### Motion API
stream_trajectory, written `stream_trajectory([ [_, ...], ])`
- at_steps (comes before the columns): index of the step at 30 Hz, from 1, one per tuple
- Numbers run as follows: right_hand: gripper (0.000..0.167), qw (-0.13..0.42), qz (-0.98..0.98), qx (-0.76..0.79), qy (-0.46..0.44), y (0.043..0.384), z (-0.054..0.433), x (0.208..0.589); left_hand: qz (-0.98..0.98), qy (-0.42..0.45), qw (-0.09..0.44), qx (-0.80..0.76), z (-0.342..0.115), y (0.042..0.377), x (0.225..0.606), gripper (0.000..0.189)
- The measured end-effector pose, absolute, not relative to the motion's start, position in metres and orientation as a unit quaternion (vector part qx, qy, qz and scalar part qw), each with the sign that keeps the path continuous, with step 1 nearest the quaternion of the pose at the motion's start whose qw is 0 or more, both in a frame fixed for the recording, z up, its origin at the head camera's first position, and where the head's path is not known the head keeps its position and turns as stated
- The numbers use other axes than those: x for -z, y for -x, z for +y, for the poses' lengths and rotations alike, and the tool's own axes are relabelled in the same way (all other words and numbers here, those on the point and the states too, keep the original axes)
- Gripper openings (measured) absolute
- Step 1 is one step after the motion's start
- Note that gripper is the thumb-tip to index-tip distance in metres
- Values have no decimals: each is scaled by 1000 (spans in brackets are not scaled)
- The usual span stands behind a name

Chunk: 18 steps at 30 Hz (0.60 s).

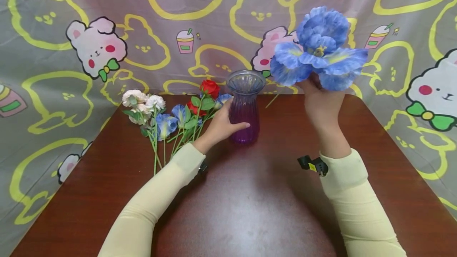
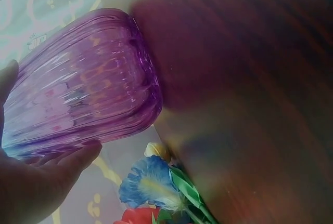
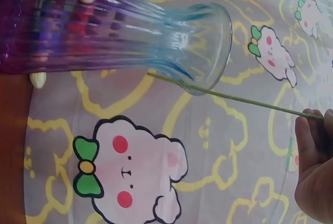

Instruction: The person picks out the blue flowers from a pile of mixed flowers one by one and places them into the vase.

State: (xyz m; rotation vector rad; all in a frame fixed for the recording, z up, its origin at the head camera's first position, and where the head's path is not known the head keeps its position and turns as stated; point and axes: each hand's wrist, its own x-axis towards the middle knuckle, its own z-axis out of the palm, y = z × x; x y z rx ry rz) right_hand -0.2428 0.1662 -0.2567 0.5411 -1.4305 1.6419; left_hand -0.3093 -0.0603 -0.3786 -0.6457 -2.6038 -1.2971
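Observation:
My left hand (image 1: pixel 222 121) grips a ribbed glass vase (image 1: pixel 246 108), its thumb across the front. Purple at the base and bluish-clear at the flared rim, the vase stands upright on the table. In the left wrist view the vase's purple lower part (image 2: pixel 99 73) meets the tabletop. My right hand (image 1: pixel 322 108), raised to the right of the vase, pinches the stem of a large blue artificial iris (image 1: pixel 321 50). The thin green stem (image 3: pixel 244 100) slants down from the fingers, its lower end outside the vase, by the neck. Whether stem and glass touch, I cannot tell.
Left of the vase lie several artificial flowers: white blooms (image 1: pixel 137 104), red roses (image 1: pixel 210 89) and blue irises (image 1: pixel 166 126), stems toward me. The brown table (image 1: pixel 242 213) ends at a patterned curtain (image 1: pixel 214 19). A black wrist device (image 1: pixel 314 165) sits at my right cuff.

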Motion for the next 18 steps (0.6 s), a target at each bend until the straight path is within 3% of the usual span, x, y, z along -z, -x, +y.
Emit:
stream_trajectory([
  [3, 32, 453, -566, -655, -214, 243, 166, 252, -871, 218, 80, 433, -60, 311, 379, 99],
  [18, 28, 511, -497, -670, -206, 257, 158, 228, -874, 216, 67, 429, -60, 312, 379, 100],
])
